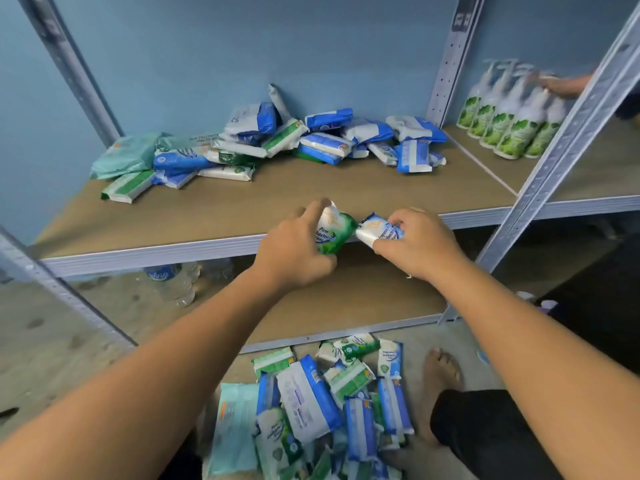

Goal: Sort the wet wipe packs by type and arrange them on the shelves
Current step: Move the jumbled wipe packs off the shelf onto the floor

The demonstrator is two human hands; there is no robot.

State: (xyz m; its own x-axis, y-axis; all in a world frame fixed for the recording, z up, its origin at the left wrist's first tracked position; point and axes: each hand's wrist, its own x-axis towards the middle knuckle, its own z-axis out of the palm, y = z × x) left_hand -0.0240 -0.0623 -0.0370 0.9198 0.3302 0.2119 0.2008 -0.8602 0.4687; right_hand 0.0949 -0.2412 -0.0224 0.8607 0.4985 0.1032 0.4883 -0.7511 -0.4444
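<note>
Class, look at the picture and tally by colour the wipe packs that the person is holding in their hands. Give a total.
green pack, gripped by the left hand: 1
blue pack, gripped by the right hand: 1
Total: 2

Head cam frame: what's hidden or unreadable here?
1. Green pack: head view, fingers of the left hand cover part of the label.
2. Blue pack: head view, the right hand covers most of it.
3. Floor pile: cut off by the bottom edge, so the pack count is unknowable.
4. Pump bottles: blurred, label text unreadable.
5. Another person's hand: the shelf upright hides the rest.
</note>
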